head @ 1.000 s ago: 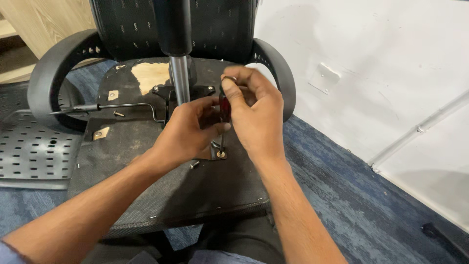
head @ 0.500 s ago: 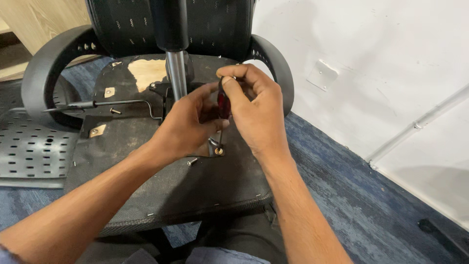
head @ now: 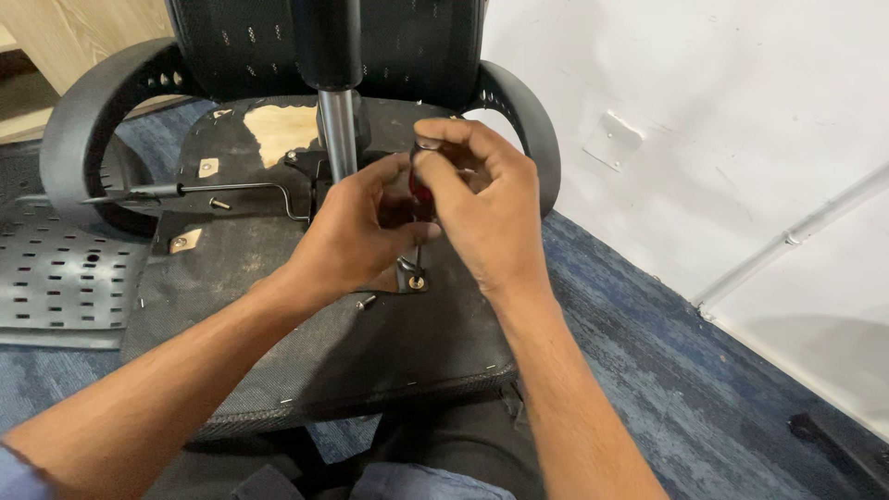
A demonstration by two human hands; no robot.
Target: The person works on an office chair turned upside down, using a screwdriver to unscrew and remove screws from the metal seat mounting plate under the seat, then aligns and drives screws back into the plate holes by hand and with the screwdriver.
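1. Nearest the camera, the front edge of the upturned chair seat [head: 306,370] ran across the lower frame, with blue carpet [head: 648,370] lying open on its right side as far as the white wall [head: 722,120].
2. A loose screw [head: 367,301] lay on the seat just beside the left wrist.
3. The left hand [head: 356,231] curled loosely around the lower part of the screwdriver [head: 419,190], fingers narrow and touching its shaft.
4. The right hand [head: 482,199] closed its fingertips on the red handle from above, holding the tool upright.
5. The tip stood on a screw [head: 417,281] in a metal plate near the middle of the seat.
6. Behind the hands rose the chrome post [head: 338,139], close to the left knuckles, leaving little room there.
7. A thin lever [head: 231,188] reached left toward the curved armrest [head: 83,139].
8. A perforated black panel [head: 56,278] lay flat beyond the seat's left edge.
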